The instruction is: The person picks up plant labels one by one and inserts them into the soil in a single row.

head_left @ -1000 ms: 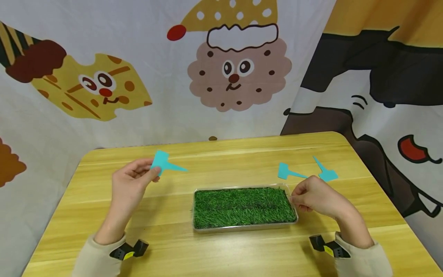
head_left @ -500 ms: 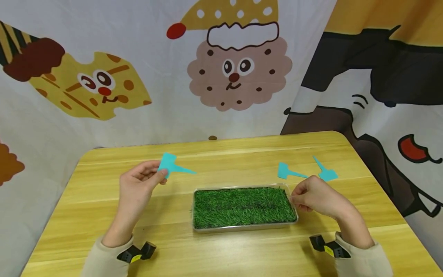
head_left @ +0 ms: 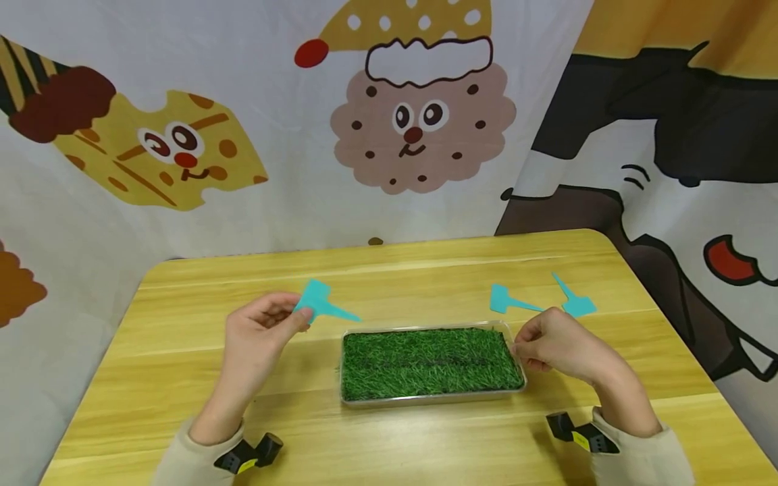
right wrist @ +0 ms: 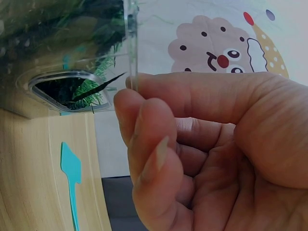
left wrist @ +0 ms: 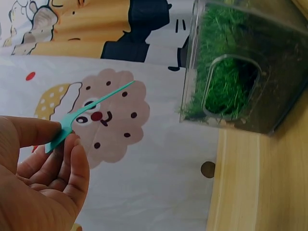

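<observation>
My left hand (head_left: 258, 341) pinches a turquoise T-shaped plant label (head_left: 315, 295) by its broad head, thumb in front. The label's thin spike points right, towards the clear plastic box (head_left: 425, 401), whose left end is close by. Green artificial grass (head_left: 419, 364) fills this box to near its rim. In the left wrist view the label (left wrist: 60, 138) shows nearly edge-on between thumb and fingers. At the box's right end, my right hand (head_left: 571, 347) pinches the rim; the right wrist view shows thumb and forefinger on either side of the clear wall (right wrist: 133, 53).
Two more turquoise plant labels lie flat behind the right hand, one (head_left: 500, 298) pointing right and one (head_left: 579, 306) pointing back. The wooden table (head_left: 395, 445) ends at a cartoon-printed curtain (head_left: 292, 223). A small black camera sits on each wrist.
My left hand has moved right and a little nearer, carrying the label towards the box's left end. My right hand keeps its grip on the rim, and the box has stayed put.
</observation>
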Tool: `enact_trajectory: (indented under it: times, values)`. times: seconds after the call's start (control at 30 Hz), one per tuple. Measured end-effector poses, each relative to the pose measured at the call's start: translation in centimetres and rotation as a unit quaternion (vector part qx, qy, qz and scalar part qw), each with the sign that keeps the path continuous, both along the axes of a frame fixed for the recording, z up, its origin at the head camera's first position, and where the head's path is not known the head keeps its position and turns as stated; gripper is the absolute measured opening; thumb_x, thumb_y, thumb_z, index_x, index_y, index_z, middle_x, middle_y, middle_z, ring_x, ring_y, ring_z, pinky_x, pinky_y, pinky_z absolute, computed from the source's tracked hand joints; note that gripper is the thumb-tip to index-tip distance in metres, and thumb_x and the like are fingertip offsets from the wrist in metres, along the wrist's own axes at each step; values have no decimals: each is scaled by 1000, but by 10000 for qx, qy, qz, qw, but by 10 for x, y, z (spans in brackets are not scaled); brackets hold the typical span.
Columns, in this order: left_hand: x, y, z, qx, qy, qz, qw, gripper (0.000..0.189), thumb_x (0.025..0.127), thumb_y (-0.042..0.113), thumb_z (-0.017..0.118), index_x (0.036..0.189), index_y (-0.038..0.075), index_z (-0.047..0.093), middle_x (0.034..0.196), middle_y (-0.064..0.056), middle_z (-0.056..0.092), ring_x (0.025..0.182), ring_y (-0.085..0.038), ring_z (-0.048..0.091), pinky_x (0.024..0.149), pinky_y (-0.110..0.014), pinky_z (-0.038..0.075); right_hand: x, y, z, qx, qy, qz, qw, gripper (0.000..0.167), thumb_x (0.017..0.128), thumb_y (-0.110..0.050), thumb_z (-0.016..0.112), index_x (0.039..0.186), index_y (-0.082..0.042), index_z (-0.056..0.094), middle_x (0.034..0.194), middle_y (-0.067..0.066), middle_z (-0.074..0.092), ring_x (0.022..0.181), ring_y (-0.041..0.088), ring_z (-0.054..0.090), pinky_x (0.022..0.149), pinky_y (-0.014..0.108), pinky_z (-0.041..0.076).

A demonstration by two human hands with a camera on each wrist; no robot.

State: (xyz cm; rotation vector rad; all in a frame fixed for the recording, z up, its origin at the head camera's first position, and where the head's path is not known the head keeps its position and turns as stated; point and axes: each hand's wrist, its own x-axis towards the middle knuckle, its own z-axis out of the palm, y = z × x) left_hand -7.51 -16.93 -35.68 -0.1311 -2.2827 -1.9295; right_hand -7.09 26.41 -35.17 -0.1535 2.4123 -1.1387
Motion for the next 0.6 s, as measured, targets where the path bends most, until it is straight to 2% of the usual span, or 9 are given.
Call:
enact_trajectory:
  times: [0.17,0.43,0.6]
  values:
    - [4,5,-1,15,151,-218,9996,14,94,1,78,107,-4,76,87,-4,76,75,-18,74,71,-30,61,1,0,0,-8,7,16,10000,23,97,-4,69,75,-1,71,58,1,52,52,15,46,59,32,45]
    - [6,11,-6,-119,200,-391,9990,14,93,-1,77,107,-3,77,86,-10,76,74,-17,73,67,-29,60,0,1,-1,-90,-27,-24,10000,22,97,-2,67,76,0,72,59,4,53,53,16,46,60,33,47]
    - [6,14,-11,-255,324,-609,9973,14,92,-3,77,106,-1,79,87,-11,77,74,-15,70,66,-26,58,2,0,-3,-94,4,-43,9999,22,97,-2,68,75,-1,71,59,3,53,53,16,46,60,33,46]
